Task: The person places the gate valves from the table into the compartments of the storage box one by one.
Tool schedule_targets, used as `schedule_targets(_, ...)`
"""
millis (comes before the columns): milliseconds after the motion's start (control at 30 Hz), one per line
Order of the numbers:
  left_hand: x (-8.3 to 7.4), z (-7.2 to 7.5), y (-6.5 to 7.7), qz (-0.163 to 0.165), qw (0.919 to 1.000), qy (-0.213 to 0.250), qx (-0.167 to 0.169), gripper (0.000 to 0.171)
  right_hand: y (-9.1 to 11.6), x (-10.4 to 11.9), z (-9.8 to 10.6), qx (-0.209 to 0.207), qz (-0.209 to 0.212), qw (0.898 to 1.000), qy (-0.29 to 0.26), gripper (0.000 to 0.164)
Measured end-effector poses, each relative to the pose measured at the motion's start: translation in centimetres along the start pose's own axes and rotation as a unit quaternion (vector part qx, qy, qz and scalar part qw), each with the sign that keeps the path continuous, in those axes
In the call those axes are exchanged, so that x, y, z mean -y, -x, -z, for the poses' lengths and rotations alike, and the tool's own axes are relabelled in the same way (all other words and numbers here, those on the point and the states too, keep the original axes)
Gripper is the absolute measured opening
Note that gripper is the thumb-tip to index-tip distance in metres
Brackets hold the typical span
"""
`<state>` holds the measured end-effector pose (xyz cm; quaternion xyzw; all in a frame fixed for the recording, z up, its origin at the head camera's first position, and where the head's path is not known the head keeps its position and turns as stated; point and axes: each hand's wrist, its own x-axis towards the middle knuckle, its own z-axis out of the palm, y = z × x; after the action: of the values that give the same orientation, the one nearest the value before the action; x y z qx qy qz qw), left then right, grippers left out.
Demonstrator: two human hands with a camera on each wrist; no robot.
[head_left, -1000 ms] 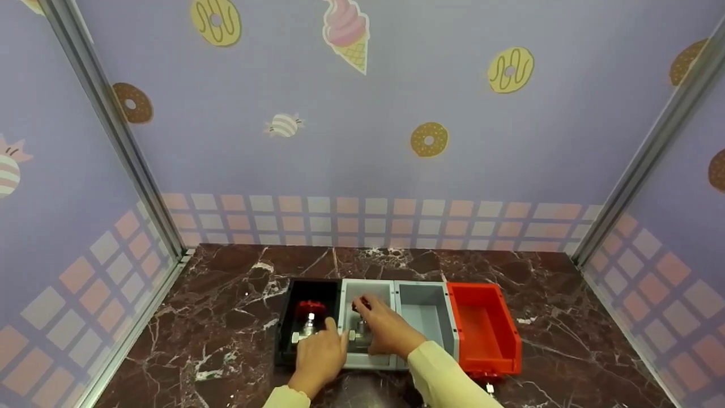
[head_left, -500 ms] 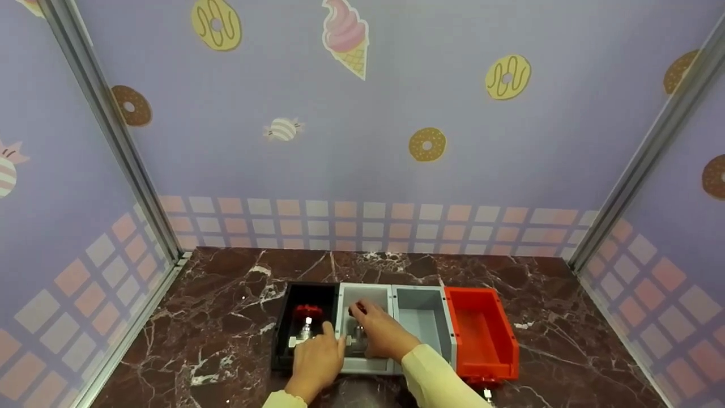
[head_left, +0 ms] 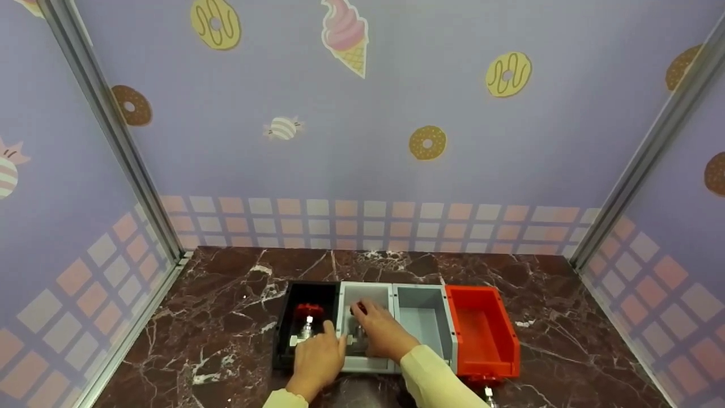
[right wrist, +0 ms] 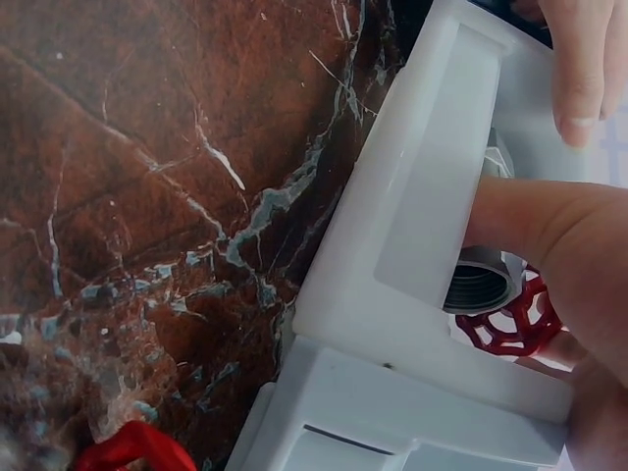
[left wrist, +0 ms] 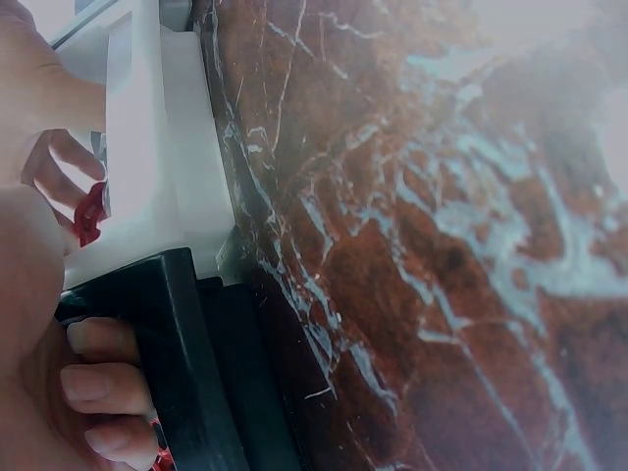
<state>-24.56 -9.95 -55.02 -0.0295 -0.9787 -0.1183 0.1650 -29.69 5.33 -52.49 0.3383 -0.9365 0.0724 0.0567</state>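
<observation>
Inside the white bin (head_left: pixel 365 290), my right hand (head_left: pixel 388 337) grips a metal valve (right wrist: pixel 481 285) with a red handwheel. Its thumb lies across the valve body and the other fingers are by the wheel. My left hand (head_left: pixel 318 358) is at the front of the black bin (head_left: pixel 280 345), beside the wall shared with the white one. Several of its fingers (left wrist: pixel 108 388) curl down inside the black bin, while one digit points forward. A second valve (head_left: pixel 307 327) with a red handwheel lies in the black bin, partly covered by the left hand; I cannot tell if that hand holds it.
To the right stand a grey bin (head_left: pixel 422 292) and a red bin (head_left: pixel 481 328), joined in one row with the others. Another red-wheeled valve (head_left: pixel 488 391) lies on the marbled table (head_left: pixel 215 317) in front of the red bin. Patterned panels (head_left: pixel 362 170) enclose the table.
Both hands stay in nearly the same place at the black and white bins. The head view has tilted slightly.
</observation>
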Motion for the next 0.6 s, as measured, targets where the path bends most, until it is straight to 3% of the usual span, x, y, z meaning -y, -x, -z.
schedule_targets(167, 0.01, -0.16, 0.02, 0.001, 1.0, 0.002, 0.007, 0.03, 0.22, 0.16, 0.06, 0.003, 0.003, 1.0, 0.019, 0.085)
schedule_targets(333, 0.07, -0.23, -0.06, 0.006, 0.9999, 0.001, 0.014, 0.03, 0.39, 0.16, -0.2, -0.03, 0.02, 0.999, 0.03, 0.076)
schedule_targets(600, 0.2, -0.15, -0.02, -0.002, 1.0, -0.003, -0.004, 0.03, 0.34, 0.23, -0.05, -0.003, -0.009, 1.0, -0.018, 0.083)
